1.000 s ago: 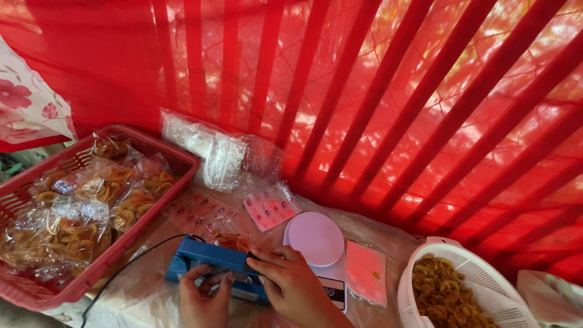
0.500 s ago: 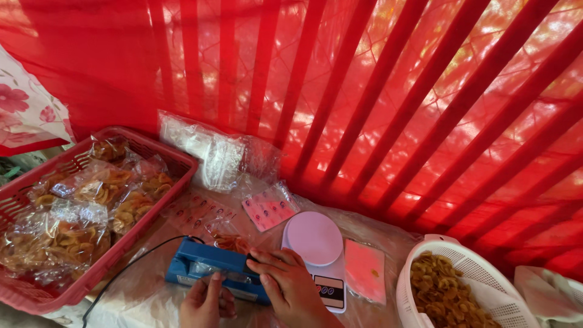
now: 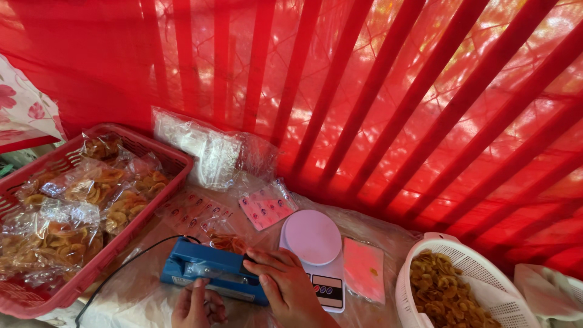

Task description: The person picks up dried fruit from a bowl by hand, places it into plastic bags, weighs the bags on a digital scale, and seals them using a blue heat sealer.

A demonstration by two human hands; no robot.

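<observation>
My right hand (image 3: 290, 289) presses down on the right end of a blue heat sealer (image 3: 209, 269) lying on the table. A clear bag of golden fried snacks (image 3: 228, 241) sticks out behind the sealer's bar. My left hand (image 3: 195, 306) is at the sealer's near side, fingers curled on the bag's edge under the bar. A black cord (image 3: 124, 262) runs from the sealer toward the lower left.
A white kitchen scale (image 3: 316, 249) stands just right of the sealer. A white colander of fried snacks (image 3: 452, 285) sits at the lower right. A red basket (image 3: 161, 176) with several sealed snack bags fills the left. Empty clear bags (image 3: 209, 152) and label sheets (image 3: 267, 203) lie behind.
Both hands have stayed on the sealer; the right hand has shifted slightly while the view tilted a little downward and left.
</observation>
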